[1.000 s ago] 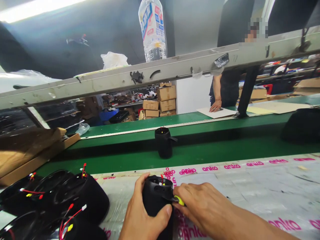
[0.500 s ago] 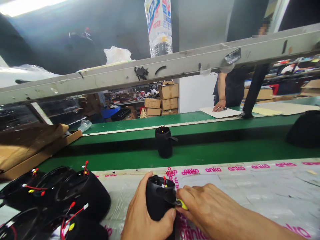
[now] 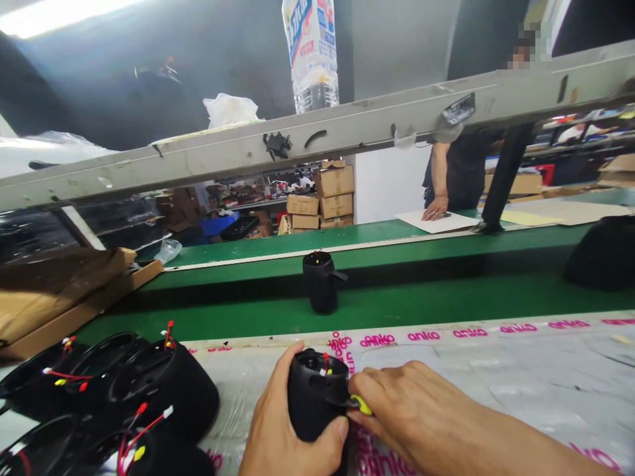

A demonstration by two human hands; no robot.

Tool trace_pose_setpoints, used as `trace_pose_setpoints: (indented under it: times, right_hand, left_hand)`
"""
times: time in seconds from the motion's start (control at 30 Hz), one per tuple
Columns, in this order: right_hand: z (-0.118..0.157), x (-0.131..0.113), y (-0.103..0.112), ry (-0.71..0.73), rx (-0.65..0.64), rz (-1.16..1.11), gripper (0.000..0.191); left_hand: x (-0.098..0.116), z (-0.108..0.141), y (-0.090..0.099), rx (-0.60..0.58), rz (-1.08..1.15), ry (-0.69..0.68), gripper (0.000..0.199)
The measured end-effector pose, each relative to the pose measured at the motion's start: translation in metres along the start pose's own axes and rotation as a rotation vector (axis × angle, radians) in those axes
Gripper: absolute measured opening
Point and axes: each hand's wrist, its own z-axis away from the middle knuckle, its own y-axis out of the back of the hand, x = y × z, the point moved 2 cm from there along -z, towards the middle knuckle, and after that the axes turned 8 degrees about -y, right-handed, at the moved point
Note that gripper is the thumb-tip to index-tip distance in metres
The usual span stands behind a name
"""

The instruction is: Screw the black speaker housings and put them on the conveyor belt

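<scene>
Drifting slightly left on the green belt [image 3: 223, 320] is the far housing [image 3: 322, 291], while your left grip [image 3: 285, 430] is clamping the near cylindrical housing [image 3: 312, 404] open-end-up over the surface [image 3: 496, 396], presumably steadying it against the yellow tool [image 3: 364, 405] your right grip [image 3: 404, 406] is pinching.

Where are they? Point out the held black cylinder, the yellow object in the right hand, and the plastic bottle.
Held black cylinder [image 3: 311, 406], head view: its side wall below the rim.
Yellow object [image 3: 363, 404], head view: its visible yellow part.
Plastic bottle [image 3: 312, 56], head view: its label.
</scene>
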Motion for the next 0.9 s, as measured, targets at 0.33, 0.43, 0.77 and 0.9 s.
trace_pose_setpoints:
  times: [0.33,0.43,0.77,0.9]
  right_hand:
    - [0.006,0.003,-0.013,-0.032,-0.032,0.063,0.018]
    - [0.009,0.002,-0.018,-0.117,-0.017,-0.065,0.011]
    - [0.01,0.0,-0.006,-0.398,0.213,-0.6,0.022]
    - [0.007,-0.001,-0.023,-0.516,-0.019,-0.683,0.039]
  left_hand:
    - [0.021,-0.001,-0.005,0.041,-0.226,-0.038,0.075]
    - [0.023,-0.002,-0.003,0.034,-0.245,-0.059,0.075]
    - [0.003,-0.005,0.009,0.055,0.149,-0.016,0.08]
    - [0.002,0.0,0.011,0.047,0.257,0.017,0.097]
